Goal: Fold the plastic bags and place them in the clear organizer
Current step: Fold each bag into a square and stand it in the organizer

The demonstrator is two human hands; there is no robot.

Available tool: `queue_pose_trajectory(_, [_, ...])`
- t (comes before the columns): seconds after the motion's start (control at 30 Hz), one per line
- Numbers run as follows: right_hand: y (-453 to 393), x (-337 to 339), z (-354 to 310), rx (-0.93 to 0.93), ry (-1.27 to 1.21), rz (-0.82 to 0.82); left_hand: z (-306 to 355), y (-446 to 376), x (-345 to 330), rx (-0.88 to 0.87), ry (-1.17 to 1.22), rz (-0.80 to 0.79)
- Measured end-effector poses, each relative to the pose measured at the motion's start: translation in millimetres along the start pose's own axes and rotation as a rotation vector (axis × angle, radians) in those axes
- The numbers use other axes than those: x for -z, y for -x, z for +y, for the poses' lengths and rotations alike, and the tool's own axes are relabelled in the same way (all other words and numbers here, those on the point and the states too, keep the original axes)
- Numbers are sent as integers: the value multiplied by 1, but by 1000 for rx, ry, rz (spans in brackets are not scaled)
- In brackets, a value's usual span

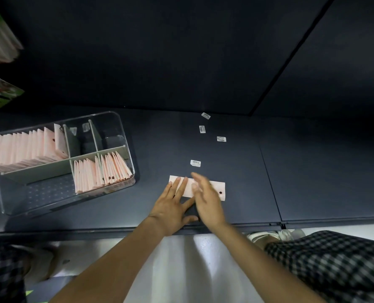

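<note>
Folded bag [212, 186], flat, long axis left-right

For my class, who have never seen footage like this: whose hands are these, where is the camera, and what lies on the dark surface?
One picture, from a camera worn on a person's head, looking down. The left hand presses flat on a folded pink plastic bag on the dark table. The right hand is blurred above the bag; neither has a grip on it. To the left stands a clear organizer with folded pink bags upright in two compartments. Four small white labels lie beyond the bag.
</note>
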State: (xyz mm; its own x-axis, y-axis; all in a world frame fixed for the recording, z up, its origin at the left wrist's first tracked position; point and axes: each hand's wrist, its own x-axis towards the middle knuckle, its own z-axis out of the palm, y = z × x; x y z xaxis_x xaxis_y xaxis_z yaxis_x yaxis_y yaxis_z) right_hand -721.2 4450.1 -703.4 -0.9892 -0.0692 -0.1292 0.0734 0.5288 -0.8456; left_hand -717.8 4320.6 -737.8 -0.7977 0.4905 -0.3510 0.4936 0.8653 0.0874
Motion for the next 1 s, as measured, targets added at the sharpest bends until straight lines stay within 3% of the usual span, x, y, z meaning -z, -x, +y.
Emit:
queue_pose_trajectory(0.07, [4, -9, 5, -57, -37, -86, 0, 0, 1, 0, 0, -4])
queue_pose_trajectory(0.13, [5, -4, 16, -89, -9, -60, 0, 0, 0, 5, -6, -6])
queue_pose_trajectory(0.27, [12, 23, 48, -46, 155, 9, 0, 0, -1, 9, -22, 15])
queue_pose_trajectory(0.4, [14, 46, 72, -24, 417, -70, 0, 1, 0, 10, -8, 36])
queue_pose_trajectory(0.53, [6, 66, 67, 444, 894, -73, -2, 2, 3, -5, 2, 21])
queue_pose_trajectory(0.6, [1, 71, 60, 560, 1027, -96, -3, 2, 4, -14, 6, 21])
queue_pose_trajectory(0.77, [-4, 71, 40, 783, 954, -70, -1, 8, 7, 63, 35, 115])
queue_pose_trajectory(0.9, [14, 49, 27, 884, 842, -82, 2, 26, 13, 83, 86, 377])
queue_pose_trajectory(1.0, [30, 27, 21, 837, 713, -89, 3, 37, 5, 94, 197, 594])
